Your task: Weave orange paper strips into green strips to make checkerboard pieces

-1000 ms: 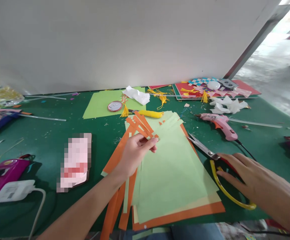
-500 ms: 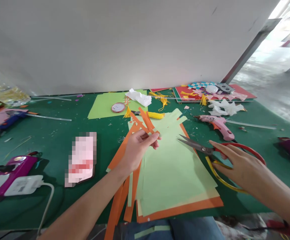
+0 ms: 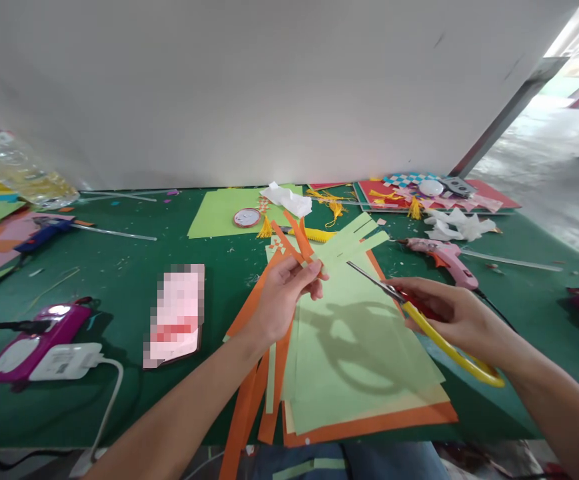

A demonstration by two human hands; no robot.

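Observation:
My left hand [image 3: 289,287] pinches several orange and light green paper strips [image 3: 303,241]; the ends stick up past the fingers, partly woven together. Green strips [image 3: 352,241] fan out to the right of the fingertips. In my right hand [image 3: 439,303] are scissors with one red and one yellow handle [image 3: 449,347], tilted, blades [image 3: 372,275] pointing left toward the strips. Whether the blades touch paper I cannot tell. Below both hands lie light green paper sheets [image 3: 339,373] over an orange sheet [image 3: 399,419]. More orange strips [image 3: 242,420] lie left of the sheets.
A pink glue gun [image 3: 444,257] lies at right, a blue one [image 3: 46,235] at far left. A phone [image 3: 176,317] and a purple power strip [image 3: 34,340] rest on the left. Behind are a yellow cutter [image 3: 319,235], tissue [image 3: 289,199] and yellow tassels [image 3: 336,210].
My right hand has moved left and turned the scissors, bringing them over the sheets; the blades are closer together. The whole view has shifted slightly. My left hand keeps its pinch.

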